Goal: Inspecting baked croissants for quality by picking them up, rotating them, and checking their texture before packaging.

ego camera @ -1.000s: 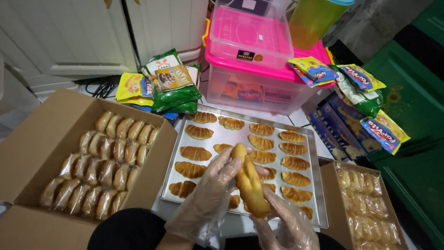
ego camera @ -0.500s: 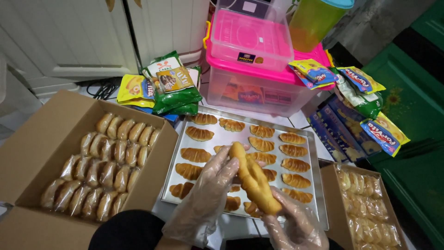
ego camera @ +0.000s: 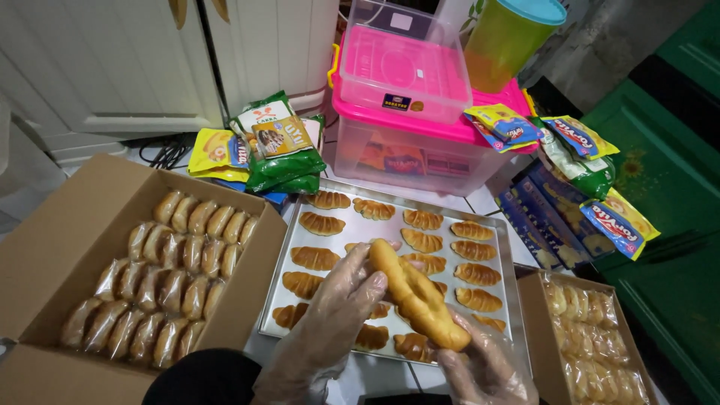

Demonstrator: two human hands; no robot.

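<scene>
The big cardboard box (ego camera: 52, 247) on your left is packed with rows of pastries already in clear, shiny wrappers. Ahead sit stacked clear tubs with pink lids (ego camera: 405, 105), flanked by crinkly foil packets (ego camera: 274, 146). The metal baking tray (ego camera: 307, 259) lies flat between the boxes, its bare ridged pastries golden and browned at the ends. A smaller box (ego camera: 592, 341) of wrapped pastries sits at your right.

You hold one long pastry (ego camera: 416, 296) above the tray's near half. Its long axis runs diagonally, from upper left down to lower right, smooth and glossy on top. Your left hand (ego camera: 337, 315), in a thin, wrinkled clear glove, curls its grip around the upper end and left flank. Your right hand (ego camera: 484, 364), gloved likewise, cups the lower end from beneath. Both grips are partly closed on it, and the right is nearer the small box.
</scene>
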